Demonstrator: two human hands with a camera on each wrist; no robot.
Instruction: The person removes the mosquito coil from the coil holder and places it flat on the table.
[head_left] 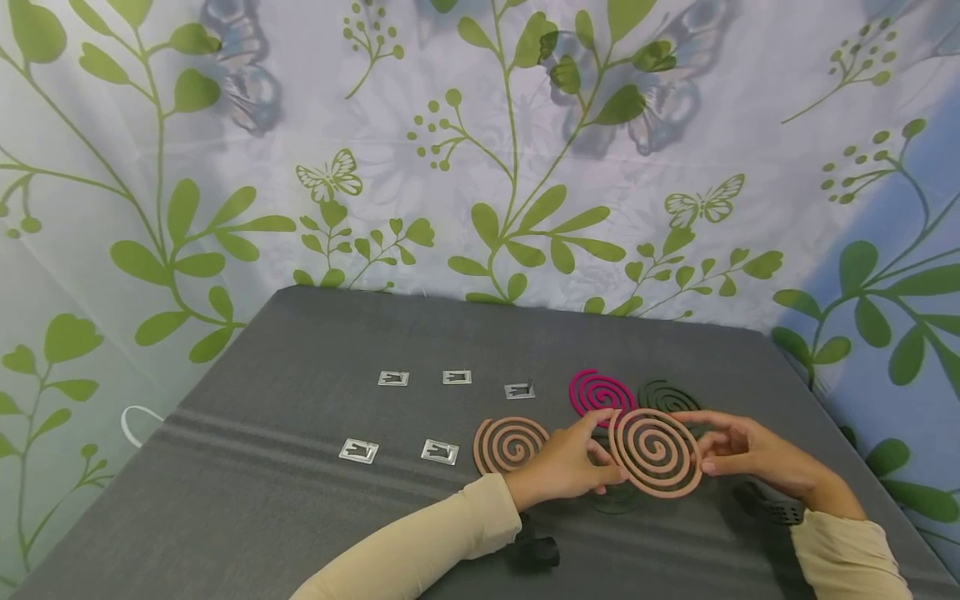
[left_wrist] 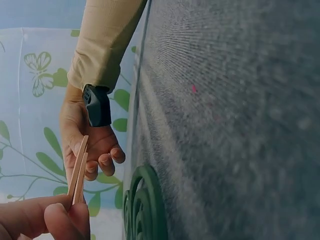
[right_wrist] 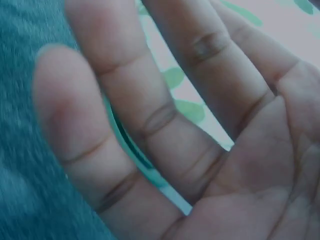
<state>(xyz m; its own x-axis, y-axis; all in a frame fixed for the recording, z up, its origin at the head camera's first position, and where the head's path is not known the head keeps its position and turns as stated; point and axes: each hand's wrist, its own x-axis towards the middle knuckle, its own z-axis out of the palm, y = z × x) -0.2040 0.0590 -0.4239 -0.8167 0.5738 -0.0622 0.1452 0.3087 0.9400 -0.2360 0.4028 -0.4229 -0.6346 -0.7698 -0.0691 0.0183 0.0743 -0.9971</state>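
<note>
In the head view a tan mosquito coil (head_left: 655,452) is held up over the table, its flat spiral facing the camera. My left hand (head_left: 566,467) pinches its left rim between thumb and fingers. The right hand (head_left: 757,454) holds its right rim. Seen edge-on in the left wrist view, the tan coil (left_wrist: 79,172) shows two thin layers slightly apart at the top, with the right hand (left_wrist: 92,142) behind it. The right wrist view is filled by the right hand's fingers (right_wrist: 130,75); the tan coil does not show there.
Left of the hands lies another tan coil (head_left: 512,446). A pink coil (head_left: 600,393) and a dark green coil (head_left: 667,395) lie behind; another green coil (head_left: 617,500) is partly hidden under the hands. Several metal coil stands (head_left: 440,452) lie on the grey table (head_left: 247,500).
</note>
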